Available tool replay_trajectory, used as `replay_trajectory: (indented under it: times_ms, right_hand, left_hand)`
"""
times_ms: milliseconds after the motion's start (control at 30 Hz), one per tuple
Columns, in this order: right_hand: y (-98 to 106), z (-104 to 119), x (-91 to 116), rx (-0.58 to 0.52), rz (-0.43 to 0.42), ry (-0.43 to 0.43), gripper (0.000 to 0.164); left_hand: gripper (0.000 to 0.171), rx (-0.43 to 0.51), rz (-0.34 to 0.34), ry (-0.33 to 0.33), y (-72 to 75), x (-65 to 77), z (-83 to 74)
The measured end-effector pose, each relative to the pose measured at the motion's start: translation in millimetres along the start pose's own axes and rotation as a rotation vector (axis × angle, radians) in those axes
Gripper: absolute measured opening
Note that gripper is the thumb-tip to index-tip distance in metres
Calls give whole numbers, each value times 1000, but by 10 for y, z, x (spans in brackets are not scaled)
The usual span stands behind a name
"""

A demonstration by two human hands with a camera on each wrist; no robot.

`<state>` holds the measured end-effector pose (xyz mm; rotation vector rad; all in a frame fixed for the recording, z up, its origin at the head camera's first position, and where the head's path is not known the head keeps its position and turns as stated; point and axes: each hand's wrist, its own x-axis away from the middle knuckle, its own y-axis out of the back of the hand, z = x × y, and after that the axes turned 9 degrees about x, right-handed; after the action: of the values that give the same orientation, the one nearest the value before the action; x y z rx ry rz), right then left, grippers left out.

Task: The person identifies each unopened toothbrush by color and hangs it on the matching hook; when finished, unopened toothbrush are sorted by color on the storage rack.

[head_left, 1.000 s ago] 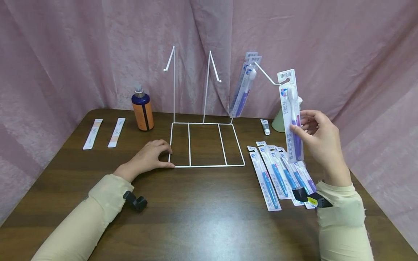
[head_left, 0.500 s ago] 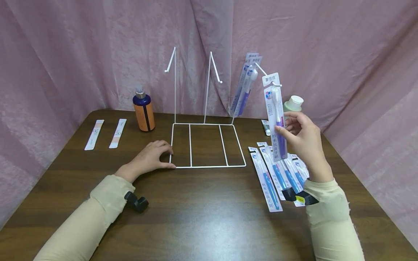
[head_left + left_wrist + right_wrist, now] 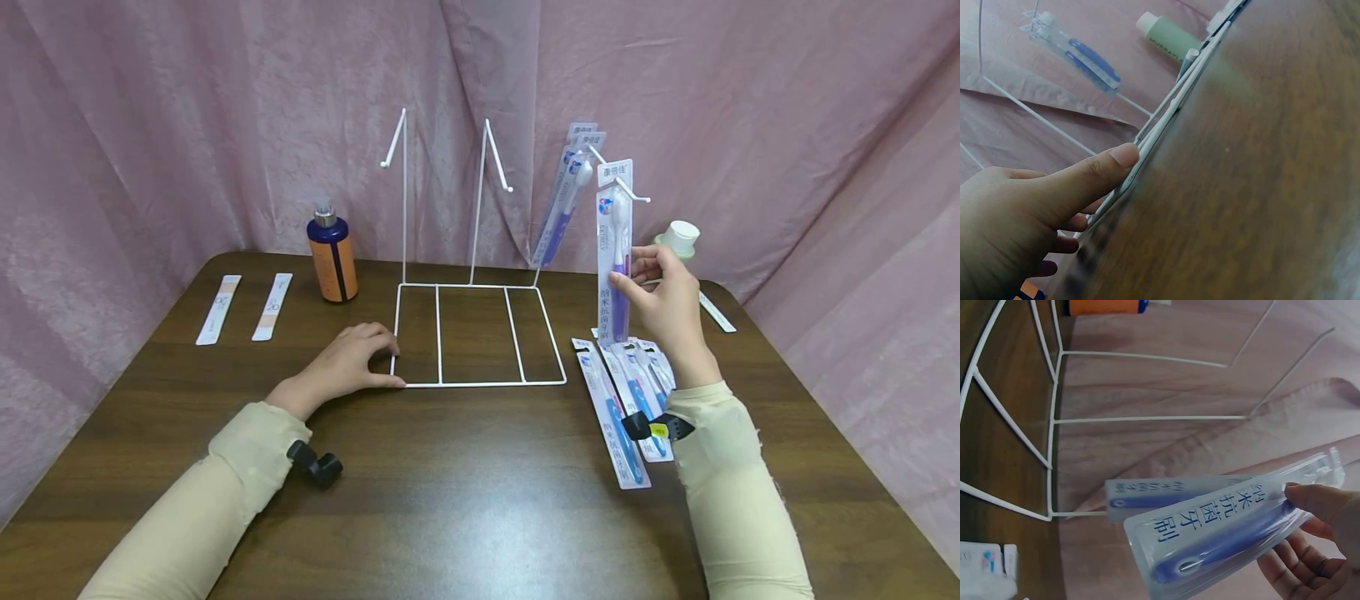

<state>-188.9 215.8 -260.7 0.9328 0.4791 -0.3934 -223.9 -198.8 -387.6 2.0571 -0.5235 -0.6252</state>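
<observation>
Purple toothbrush pack (image 3: 609,250) threaded on the wire rack's (image 3: 480,384) right hook (image 3: 637,198)
The right hand (image 3: 667,312) pinches its edge beneath the hook, likely leaving the top free; the left hand (image 3: 339,364), thumb and fingers spread, rests on the rack's near-left corner, apparently steadying it.

On the held toothbrush package (image 3: 614,250) is written 康倍佳 at the top and 纳米抗菌牙刷 lower. The green bottle (image 3: 1170,37) shows the letters MURRAY; one white strip (image 3: 272,307) carries 20.
</observation>
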Motion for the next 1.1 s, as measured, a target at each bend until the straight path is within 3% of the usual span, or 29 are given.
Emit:
replay_trajectory:
  times_ms: [300,533,867,1100]
  right_hand:
    - [-307,-11,-239,-134,-20,-32,41]
    - [-495,-3,-419,-120,-46,-58,41]
    - [-716,2,-637,-140,-18,-127,39]
    - [-782,5,-717,-123,12,-101,38]
  left_hand:
    - [49,1,3,8,1,2,11]
    - [50,-5,1,12,-2,-3,5]
    - [49,-17,-3,5,2,0,-8]
    - [49,-10,3,19,-6,-15,16]
